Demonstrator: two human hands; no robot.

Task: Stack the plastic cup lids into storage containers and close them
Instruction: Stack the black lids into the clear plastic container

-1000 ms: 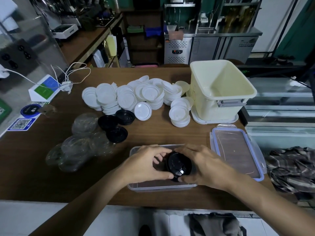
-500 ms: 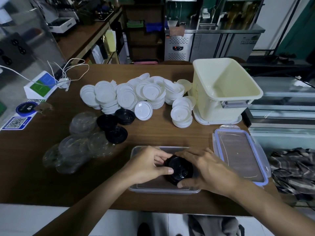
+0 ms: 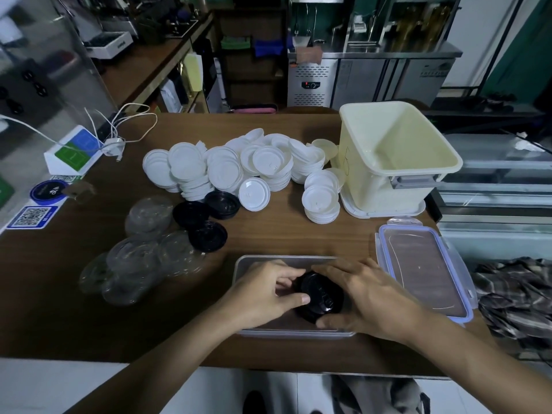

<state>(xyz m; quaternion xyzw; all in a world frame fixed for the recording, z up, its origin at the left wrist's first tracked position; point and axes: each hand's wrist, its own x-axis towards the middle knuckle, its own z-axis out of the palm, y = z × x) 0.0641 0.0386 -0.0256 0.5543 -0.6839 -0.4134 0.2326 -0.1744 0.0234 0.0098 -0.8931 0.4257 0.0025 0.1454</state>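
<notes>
A stack of black lids sits inside the clear shallow container near the table's front edge. My left hand grips the stack from the left, thumb on its rim. My right hand cups it from the right with curled fingers. The container's clear lid with a blue seal lies flat to the right. Three more black lids, several heaps of white lids and a pile of clear dome lids lie on the table.
A tall cream bin stands on its own lid at the back right. White charger cables and a card stand are at the back left. A plaid cloth lies off the table's right edge.
Both hands stay on the black lid stack in the container. The fingers have shifted slightly around it and the stack has tilted a little. The camera has moved closer.
</notes>
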